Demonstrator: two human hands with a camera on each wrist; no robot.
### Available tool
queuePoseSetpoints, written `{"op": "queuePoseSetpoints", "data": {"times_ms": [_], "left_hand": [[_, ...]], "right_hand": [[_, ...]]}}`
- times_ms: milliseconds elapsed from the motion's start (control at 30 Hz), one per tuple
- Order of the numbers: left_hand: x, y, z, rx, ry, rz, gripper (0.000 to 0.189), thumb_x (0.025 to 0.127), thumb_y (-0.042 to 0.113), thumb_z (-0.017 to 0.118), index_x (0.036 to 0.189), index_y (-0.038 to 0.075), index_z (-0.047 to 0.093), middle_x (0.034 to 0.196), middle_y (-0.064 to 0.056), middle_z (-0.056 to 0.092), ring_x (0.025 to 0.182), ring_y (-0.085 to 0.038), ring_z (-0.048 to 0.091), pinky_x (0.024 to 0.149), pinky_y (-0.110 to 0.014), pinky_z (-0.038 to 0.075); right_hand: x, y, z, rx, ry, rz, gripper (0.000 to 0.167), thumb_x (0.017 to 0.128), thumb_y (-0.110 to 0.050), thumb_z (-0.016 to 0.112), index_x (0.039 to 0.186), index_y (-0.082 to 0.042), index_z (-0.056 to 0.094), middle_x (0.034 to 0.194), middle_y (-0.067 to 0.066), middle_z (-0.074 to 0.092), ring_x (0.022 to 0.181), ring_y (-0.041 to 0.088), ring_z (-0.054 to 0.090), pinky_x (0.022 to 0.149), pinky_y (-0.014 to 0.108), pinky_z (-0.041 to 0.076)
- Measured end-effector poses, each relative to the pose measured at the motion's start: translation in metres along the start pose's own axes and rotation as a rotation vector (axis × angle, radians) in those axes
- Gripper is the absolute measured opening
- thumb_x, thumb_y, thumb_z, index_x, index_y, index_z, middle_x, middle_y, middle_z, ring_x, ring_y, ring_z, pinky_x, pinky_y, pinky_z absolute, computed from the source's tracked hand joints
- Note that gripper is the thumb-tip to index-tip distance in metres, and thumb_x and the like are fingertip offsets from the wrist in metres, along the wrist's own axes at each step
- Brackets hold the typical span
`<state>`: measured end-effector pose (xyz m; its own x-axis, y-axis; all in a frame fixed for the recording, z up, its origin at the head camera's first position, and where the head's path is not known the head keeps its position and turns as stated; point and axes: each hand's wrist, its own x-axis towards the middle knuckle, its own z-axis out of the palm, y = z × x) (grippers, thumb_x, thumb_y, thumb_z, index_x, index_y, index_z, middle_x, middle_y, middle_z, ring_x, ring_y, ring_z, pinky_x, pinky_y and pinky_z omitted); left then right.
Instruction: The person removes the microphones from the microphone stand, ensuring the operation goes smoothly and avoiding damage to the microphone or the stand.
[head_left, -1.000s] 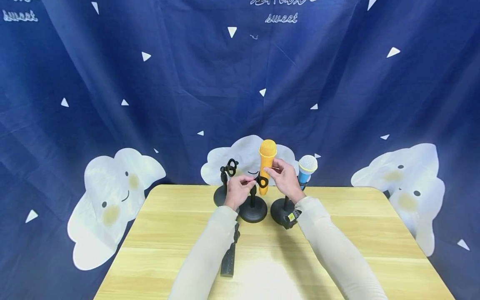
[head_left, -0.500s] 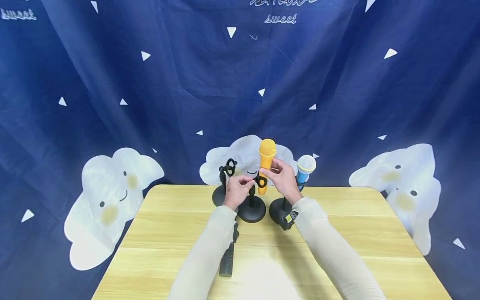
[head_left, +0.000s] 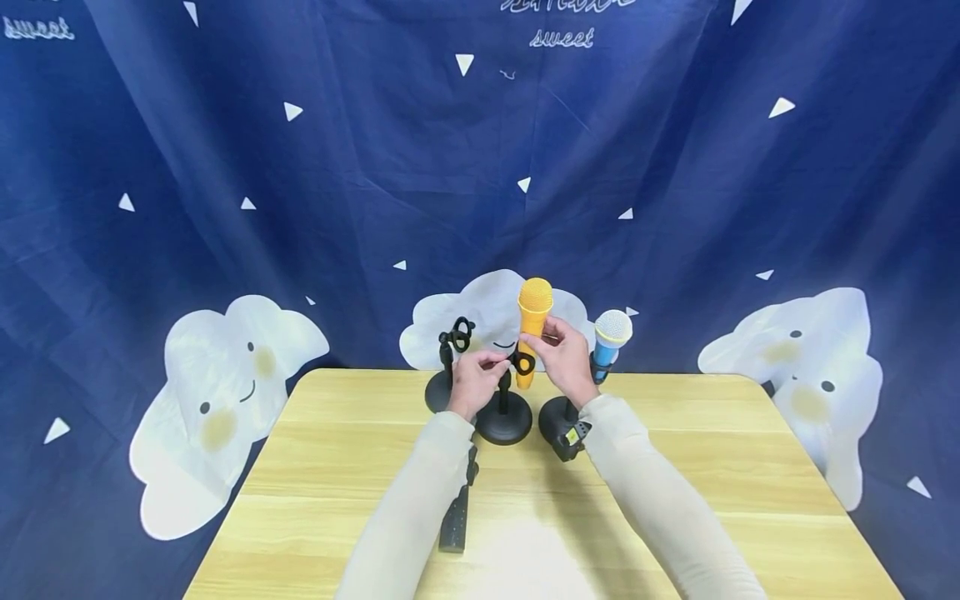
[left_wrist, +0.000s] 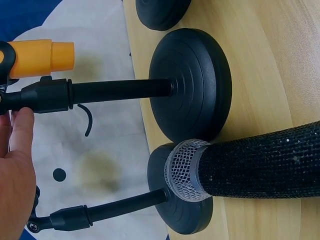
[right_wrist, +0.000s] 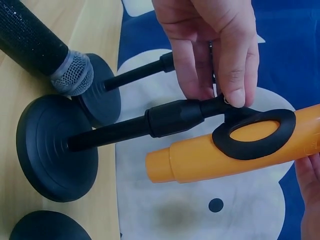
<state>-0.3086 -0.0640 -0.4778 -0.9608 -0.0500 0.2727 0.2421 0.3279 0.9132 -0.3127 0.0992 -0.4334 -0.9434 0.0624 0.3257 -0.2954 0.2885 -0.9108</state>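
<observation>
While gripping yellow microphone (head_left: 534,315) with right hand (head_left: 567,357), against the clip (right_wrist: 250,152) of middle stand (head_left: 505,423), pinching just beside this clip with left hand (head_left: 476,385). Surrounded closely by left stand (head_left: 437,392), by right stand (head_left: 553,423) with blue microphone (head_left: 611,335), and, partly hidden by left sleeve (head_left: 416,500), by black microphone (head_left: 453,525) on tabletop (head_left: 712,450).

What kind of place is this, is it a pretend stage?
Maybe a little corner set up for playing or filming: a blue cloud-print cloth hangs behind a wooden table, and a yellow microphone is held at a black stand.
</observation>
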Motion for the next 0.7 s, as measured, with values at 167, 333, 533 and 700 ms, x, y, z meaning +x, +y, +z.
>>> {"op": "queuePoseSetpoints", "data": {"times_ms": [167,333,533,700], "left_hand": [[-0.0009,0.0001,0.0008,-0.019,0.008,0.006,0.013,0.088,0.006,0.076,0.100,0.001,0.079,0.100,-0.011,0.075,0.090,-0.022,0.072,0.079,-0.031,0.059],[-0.0015,-0.0015,0.0018,-0.029,0.009,0.002,0.014,0.088,0.005,0.076,0.101,-0.001,0.078,0.100,-0.012,0.075,0.090,-0.023,0.072,0.079,-0.031,0.059],[-0.0024,-0.0019,0.0020,-0.033,0.013,0.011,0.017,0.088,0.004,0.076,0.103,-0.004,0.076,0.101,-0.013,0.075,0.091,-0.025,0.072,0.079,-0.032,0.059],[-0.0022,-0.0013,0.0020,-0.037,0.018,0.016,0.017,0.088,0.004,0.076,0.103,-0.004,0.076,0.101,-0.013,0.075,0.091,-0.025,0.072,0.080,-0.032,0.059]], "right_hand": [[-0.0003,-0.0013,-0.0006,0.029,-0.012,-0.010,0.035,0.088,-0.016,0.079,0.119,-0.002,0.069,0.110,0.016,0.071,0.103,0.029,0.069,0.091,0.043,0.055],[0.0003,-0.0010,-0.0015,0.009,-0.029,-0.013,0.033,0.089,-0.016,0.077,0.118,-0.002,0.068,0.111,0.016,0.071,0.104,0.029,0.068,0.091,0.043,0.055],[0.0010,-0.0019,-0.0036,0.010,-0.046,-0.023,0.032,0.090,-0.014,0.076,0.118,0.000,0.068,0.112,0.017,0.071,0.105,0.030,0.068,0.092,0.044,0.055],[0.0027,-0.0040,-0.0053,0.010,-0.061,-0.039,0.031,0.091,-0.013,0.075,0.118,0.000,0.068,0.111,0.017,0.071,0.103,0.031,0.069,0.093,0.043,0.055]]}}
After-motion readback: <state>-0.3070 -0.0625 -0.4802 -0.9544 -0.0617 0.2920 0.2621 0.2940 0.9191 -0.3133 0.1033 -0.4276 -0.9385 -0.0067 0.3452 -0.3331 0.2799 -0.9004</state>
